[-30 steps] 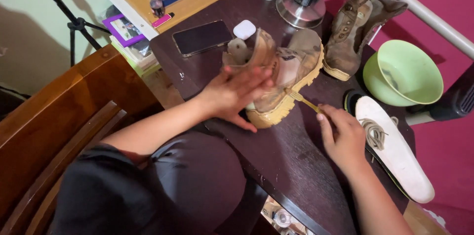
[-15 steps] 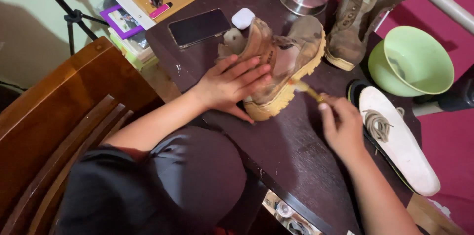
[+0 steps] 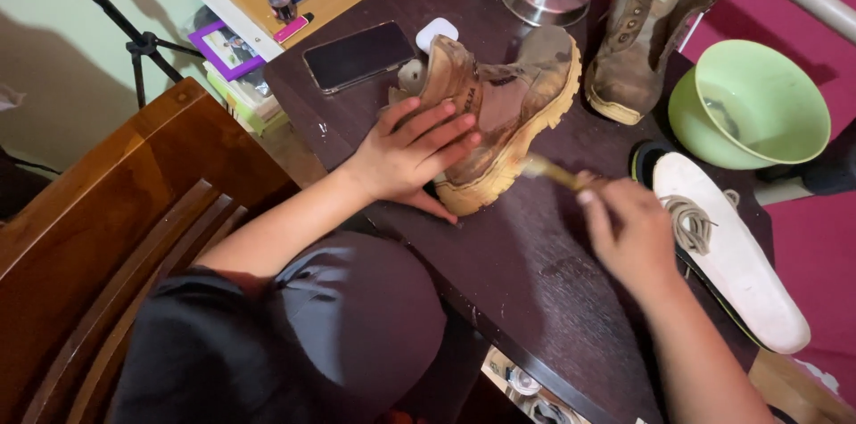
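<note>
A tan boot lies on its side in the middle of the dark worktop, its sole toward the person. The left hand lies flat on the boot's upper, fingers spread, pressing it down. The right hand is closed around a small brush whose tip touches the sole edge. Just right of that hand lie a white insole and a lace. Behind stand a second boot, a green bowl and a phone.
</note>
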